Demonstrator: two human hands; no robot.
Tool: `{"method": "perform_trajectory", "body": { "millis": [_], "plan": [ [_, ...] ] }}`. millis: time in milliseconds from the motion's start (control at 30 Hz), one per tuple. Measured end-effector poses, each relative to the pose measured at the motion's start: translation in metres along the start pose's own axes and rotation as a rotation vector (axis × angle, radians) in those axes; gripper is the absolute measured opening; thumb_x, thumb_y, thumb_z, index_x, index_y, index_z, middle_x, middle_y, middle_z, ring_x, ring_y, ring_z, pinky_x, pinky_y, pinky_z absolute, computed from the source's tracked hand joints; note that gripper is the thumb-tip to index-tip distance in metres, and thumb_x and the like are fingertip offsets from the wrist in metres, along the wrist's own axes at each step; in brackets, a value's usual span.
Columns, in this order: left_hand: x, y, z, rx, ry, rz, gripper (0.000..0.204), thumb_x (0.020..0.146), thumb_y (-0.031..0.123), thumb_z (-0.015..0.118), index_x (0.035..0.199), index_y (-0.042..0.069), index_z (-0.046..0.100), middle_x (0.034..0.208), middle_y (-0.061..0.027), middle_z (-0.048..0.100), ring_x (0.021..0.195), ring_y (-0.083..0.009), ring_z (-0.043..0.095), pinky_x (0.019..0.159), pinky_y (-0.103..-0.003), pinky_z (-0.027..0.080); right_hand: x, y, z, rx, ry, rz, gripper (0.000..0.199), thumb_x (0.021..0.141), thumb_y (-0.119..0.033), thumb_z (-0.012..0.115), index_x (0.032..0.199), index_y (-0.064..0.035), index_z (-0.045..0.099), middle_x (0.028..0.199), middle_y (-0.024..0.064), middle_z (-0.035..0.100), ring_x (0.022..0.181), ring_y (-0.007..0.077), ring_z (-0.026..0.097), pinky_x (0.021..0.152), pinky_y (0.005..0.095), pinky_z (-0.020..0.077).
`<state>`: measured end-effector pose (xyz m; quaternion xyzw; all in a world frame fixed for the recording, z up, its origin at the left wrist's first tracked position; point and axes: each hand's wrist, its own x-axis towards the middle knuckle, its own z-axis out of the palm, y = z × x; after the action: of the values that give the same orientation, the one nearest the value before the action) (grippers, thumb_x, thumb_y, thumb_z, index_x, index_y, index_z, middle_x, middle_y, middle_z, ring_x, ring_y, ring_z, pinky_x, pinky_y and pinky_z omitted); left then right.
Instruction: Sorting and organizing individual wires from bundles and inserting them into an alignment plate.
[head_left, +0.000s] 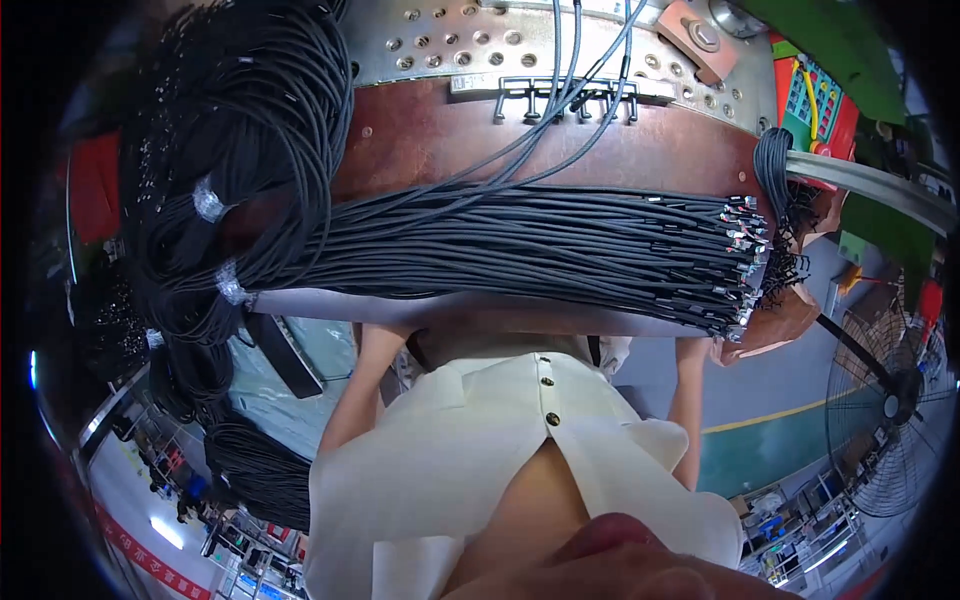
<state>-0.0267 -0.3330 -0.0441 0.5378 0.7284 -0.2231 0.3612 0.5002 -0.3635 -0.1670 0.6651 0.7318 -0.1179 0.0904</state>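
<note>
Both my forearms reach toward the near edge of the brown work table (420, 130), and the hands are hidden beneath that edge. My left forearm (362, 385) ends below the left part of the table. On the right, my right forearm (686, 400) goes up under the corner near the cable ends. What either hand holds or touches does not show. Above them, a thick bundle of black cables (500, 240) lies across the table, with small connectors (742, 245) gathered at its right end. A few separate cables (530, 145) run up from the bundle through a black clip rack (565, 98).
Large coils of black cable (270, 110), bound with clear wrap (210, 200), pile up at left. Behind the table is a perforated metal plate (450, 40) with a bolted clamp (700, 38). A red and green box (815, 105) and a fan (890, 405) stand at right.
</note>
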Motion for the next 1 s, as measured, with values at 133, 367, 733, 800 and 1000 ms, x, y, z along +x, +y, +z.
{"method": "perform_trajectory", "body": {
  "millis": [133,367,733,800,1000],
  "plan": [
    [0.006,-0.024,0.044,0.189,0.348,0.251,0.039,0.082,0.019,0.059,0.12,0.012,0.059,0.119,-0.0141,0.06,0.111,-0.0317,0.055,0.098,-0.041,0.041,0.023,-0.033,-0.043,0.336,0.27,0.07,0.038,0.082,-0.008,0.062,0.119,-0.004,0.058,0.123,0.0139,0.058,0.116,0.0323,0.051,0.1,0.0407,0.0392],
    [0.017,-0.015,0.035,-0.015,0.391,0.326,0.034,0.086,0.02,0.051,0.117,0.01,0.06,0.119,-0.0152,0.06,0.11,-0.0332,0.055,0.096,-0.043,0.042,0.02,-0.029,-0.042,0.377,0.354,0.043,0.035,0.082,-0.006,0.061,0.116,-0.0031,0.059,0.119,0.0164,0.06,0.111,0.0342,0.054,0.097,0.0405,0.0418],
    [-0.048,0.01,-0.05,-0.299,0.08,0.387,0.031,0.09,0.022,0.051,0.112,0.005,0.063,0.113,-0.0164,0.063,0.103,-0.0331,0.059,0.091,-0.04,0.046,0.041,-0.033,-0.166,0.755,0.153,0.286,0.031,0.082,-0.005,0.062,0.113,0.0001,0.06,0.106,0.0126,0.066,0.104,0.0282,0.059,0.092,0.0377,0.0453],
    [-0.066,0.011,-0.082,-0.667,-0.228,0.74,0.036,0.093,0.027,0.05,0.117,0.002,0.06,0.117,-0.015,0.062,0.106,-0.0281,0.06,0.091,-0.037,0.046,0.058,0.043,-0.186,0.387,0.619,0.076,0.016,0.092,-0.002,0.051,0.101,0.0012,0.063,0.093,0.007,0.066,0.085,0.0148,0.06,0.077,0.0272,0.0481],
    [-0.055,0.125,-0.121,-0.685,0.194,1.309,0.052,0.086,0.017,0.063,0.133,0.002,0.045,0.136,-0.0141,0.048,0.124,-0.03,0.047,0.103,-0.04,0.037,0.194,-0.173,-0.299,0.061,0.511,-0.709,0.031,0.085,-0.021,0.064,0.11,-0.0027,0.061,0.108,0.0163,0.062,0.101,0.0338,0.058,0.089,0.0414,0.0458]
  ]
}}
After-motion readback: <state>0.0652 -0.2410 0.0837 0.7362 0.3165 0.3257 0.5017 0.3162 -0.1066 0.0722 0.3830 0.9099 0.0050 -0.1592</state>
